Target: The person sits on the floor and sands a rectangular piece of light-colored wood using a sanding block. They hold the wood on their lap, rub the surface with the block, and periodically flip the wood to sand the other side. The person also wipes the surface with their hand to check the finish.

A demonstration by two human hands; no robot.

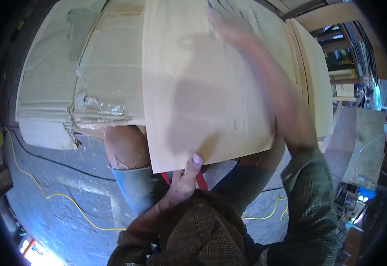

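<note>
A pale wooden sheet lies lengthwise in front of me, its near end jutting past the work surface over my knees. My left hand grips that near edge, thumb on top and fingers hidden underneath. Toward the far right part of the sheet, my right hand rests with its fingers stretched out flat, slightly blurred. I cannot make out anything under its palm. The shadow of my head and arm falls across the wood.
Cardboard with torn tape covers the surface at left. More pale boards are stacked at right. A yellow cable and a black cable cross the grey floor. Shelving stands at far right.
</note>
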